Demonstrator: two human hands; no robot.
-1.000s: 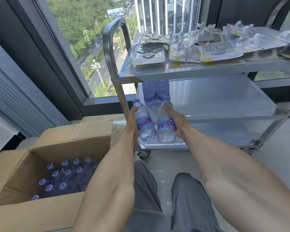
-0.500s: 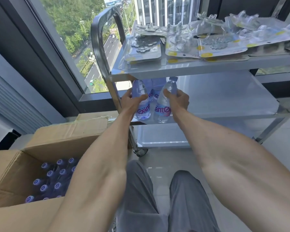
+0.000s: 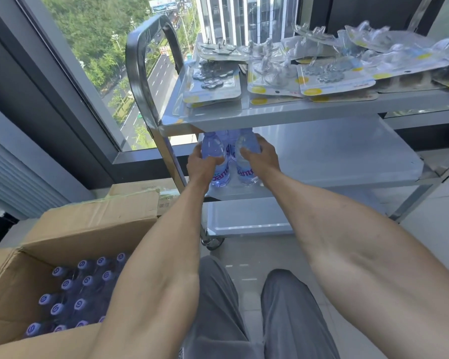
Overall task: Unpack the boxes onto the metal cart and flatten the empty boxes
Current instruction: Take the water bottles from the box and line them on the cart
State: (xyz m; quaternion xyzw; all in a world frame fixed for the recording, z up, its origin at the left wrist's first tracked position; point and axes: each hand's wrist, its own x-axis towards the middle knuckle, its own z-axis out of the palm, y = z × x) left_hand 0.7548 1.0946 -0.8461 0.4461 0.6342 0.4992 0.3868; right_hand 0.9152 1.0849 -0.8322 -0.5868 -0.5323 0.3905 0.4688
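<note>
Each hand gripping a bottle — left hand (image 3: 202, 167), right hand (image 3: 261, 158) — open box (image 3: 70, 229) holding bottles (image 3: 75, 291)

Left bottle (image 3: 219, 167): you can read pink letters "ant", the rest is behind your left hand (image 3: 201, 168) | Right bottle (image 3: 245, 165): pink "ant" too, cut off by your right hand (image 3: 261, 158) | Bottle caps in the box (image 3: 84, 283): a white swirl mark | Box flap print (image 3: 163, 204): too small to read | Billboard outside (image 3: 162, 1): too blurry
</note>
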